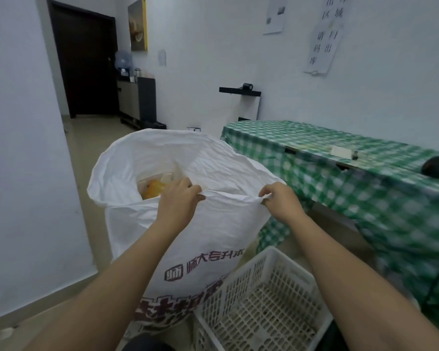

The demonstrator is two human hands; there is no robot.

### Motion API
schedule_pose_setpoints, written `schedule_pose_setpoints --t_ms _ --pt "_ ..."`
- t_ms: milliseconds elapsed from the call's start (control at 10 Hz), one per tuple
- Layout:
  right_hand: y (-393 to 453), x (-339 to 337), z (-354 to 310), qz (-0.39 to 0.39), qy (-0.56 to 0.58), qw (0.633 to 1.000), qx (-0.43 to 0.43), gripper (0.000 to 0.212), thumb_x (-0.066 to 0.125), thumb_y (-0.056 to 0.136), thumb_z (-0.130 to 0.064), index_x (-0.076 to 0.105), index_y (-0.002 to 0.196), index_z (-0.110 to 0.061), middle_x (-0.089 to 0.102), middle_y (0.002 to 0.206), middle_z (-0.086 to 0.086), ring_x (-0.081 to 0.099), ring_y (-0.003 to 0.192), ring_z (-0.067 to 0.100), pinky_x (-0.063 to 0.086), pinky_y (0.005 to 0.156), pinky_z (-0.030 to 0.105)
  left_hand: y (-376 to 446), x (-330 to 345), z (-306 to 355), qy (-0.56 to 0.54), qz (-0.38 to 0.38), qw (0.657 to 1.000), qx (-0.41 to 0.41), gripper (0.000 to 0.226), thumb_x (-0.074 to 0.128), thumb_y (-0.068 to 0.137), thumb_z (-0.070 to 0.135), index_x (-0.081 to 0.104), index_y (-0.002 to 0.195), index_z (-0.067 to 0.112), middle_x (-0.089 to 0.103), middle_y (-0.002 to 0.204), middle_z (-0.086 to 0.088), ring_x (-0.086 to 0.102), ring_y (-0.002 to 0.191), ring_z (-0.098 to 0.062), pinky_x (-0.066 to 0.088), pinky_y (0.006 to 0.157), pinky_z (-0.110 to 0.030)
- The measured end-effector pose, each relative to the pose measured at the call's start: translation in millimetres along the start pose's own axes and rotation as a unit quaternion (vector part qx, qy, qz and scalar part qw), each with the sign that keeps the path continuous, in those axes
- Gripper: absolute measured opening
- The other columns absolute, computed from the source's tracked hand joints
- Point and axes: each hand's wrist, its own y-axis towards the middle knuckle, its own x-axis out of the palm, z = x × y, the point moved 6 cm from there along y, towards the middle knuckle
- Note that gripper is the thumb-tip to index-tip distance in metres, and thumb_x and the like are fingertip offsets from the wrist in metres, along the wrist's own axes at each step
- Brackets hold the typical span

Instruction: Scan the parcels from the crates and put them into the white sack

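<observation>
A tall white sack with dark printed lettering stands on the floor in front of me, its mouth wide. My left hand and my right hand both pinch the near rim of the sack, a short stretch of fabric pulled taut between them. Deep inside the sack an orange-yellow parcel shows, partly hidden by my left hand. A white slatted crate sits on the floor at the lower right, touching the sack; I see no parcels in it.
A table under a green checked cloth runs along the right, carrying a black handheld scanner and a small white item. A wall stands close on the left; a corridor leads back to a dark door and a cabinet.
</observation>
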Motion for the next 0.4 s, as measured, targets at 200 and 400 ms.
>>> schedule_pose_setpoints --t_ms 200,400 --pt "-25.9 -11.3 9.3 -0.010 -0.080 0.997 -0.010 0.028 0.065 0.090 -0.024 0.067 0.116 -0.014 0.061 0.119 0.006 0.055 0.112 0.026 0.049 0.087 0.039 -10.7 -3.0 11.8 0.006 -0.041 0.999 -0.032 0.022 0.069 0.086 0.031 0.068 0.095 0.012 0.063 0.096 -0.009 0.057 0.098 -0.032 0.029 0.070 -0.033" --pt "-43.7 -25.8 11.1 0.000 -0.043 0.999 -0.013 0.022 0.066 0.091 -0.028 0.067 0.112 -0.021 0.057 0.126 0.002 0.053 0.118 0.022 0.047 0.090 0.038 -7.2 -8.6 31.9 -0.050 -0.091 0.994 -0.044 0.024 0.056 0.095 0.032 0.062 0.115 0.020 0.059 0.114 -0.002 0.051 0.111 -0.026 0.035 0.087 -0.034"
